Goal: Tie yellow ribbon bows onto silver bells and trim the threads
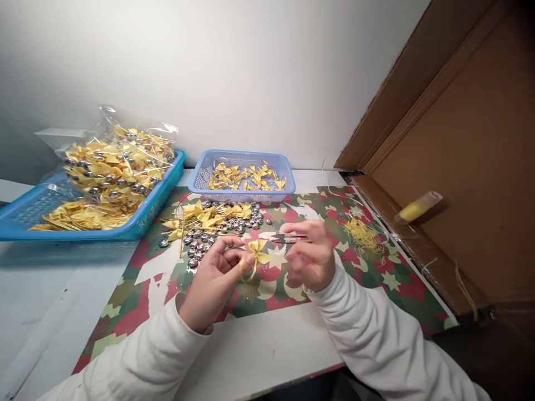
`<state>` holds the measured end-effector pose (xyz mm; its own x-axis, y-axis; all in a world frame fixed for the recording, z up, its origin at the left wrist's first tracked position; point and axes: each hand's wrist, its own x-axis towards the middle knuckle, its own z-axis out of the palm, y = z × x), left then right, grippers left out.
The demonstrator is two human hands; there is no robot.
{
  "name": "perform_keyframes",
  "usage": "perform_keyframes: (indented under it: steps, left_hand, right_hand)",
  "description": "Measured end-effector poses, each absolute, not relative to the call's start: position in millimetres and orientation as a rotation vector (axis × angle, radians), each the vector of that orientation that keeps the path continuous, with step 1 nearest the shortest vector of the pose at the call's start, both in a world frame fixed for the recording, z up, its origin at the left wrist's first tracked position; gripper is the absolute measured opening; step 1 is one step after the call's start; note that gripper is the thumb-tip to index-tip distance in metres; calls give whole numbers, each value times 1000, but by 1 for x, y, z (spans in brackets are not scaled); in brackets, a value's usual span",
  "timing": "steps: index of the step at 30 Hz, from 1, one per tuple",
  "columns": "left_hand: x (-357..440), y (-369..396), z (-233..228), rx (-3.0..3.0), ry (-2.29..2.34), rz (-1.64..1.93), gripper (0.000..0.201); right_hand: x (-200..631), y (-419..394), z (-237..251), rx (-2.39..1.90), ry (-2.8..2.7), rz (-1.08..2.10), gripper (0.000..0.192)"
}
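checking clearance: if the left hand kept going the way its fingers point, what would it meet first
Probably the right hand. The left hand points right, pinching a yellow bow, with a small gap between; depth is hard to judge.

My white tabletop point(259, 351) carries a star-patterned sheet point(368, 289) mid-frame, two baskets, blue point(25, 214) at left and lilac point(246, 161) centre.

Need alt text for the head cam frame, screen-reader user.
A person's left hand pinches a small yellow ribbon bow while the right hand holds small black snips beside it, above a star-patterned mat. Behind lie loose bows and silver beads, a lilac basket and a blue tray of bows.
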<state>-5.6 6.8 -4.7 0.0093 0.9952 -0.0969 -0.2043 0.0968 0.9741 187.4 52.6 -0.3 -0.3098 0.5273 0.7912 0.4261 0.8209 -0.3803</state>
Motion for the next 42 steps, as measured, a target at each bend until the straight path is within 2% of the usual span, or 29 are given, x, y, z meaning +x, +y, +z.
perform_keyframes:
  steps: [3,6,9,16,24,26,29,33,42]
  left_hand:
    - [-4,5,-7,1168,1142,1242,27]
    - [-2,3,-7,1492,1170,1192,17]
    - [-4,2,-6,1795,1233,1129,13]
    - [-8,4,-8,1952,1332,1318,14]
    - [-15,1,-10,2283,1208,1511,23]
    - [-16,2,-7,2401,1125,1498,25]
    - [-16,3,-4,2517,1054,1485,25]
    - [-16,2,-4,2606,970,1482,27]
    - [-17,2,-3,2721,878,1429,19]
  right_hand:
    - [188,53,0,-783,-1864,277,23]
    - [184,54,-4,-691,-2062,423,24]
    - [181,56,-9,-677,-2165,456,12]
    - [174,53,-10,-786,-1834,699,13]
    - [180,53,-1,-601,-1909,626,7]
    - [181,53,-1,-617,-1948,543,11]
    - [181,53,-3,-600,-2043,377,6]
    - [179,52,-7,-624,-2060,347,13]
    - [182,53,-10,-562,-2195,150,8]
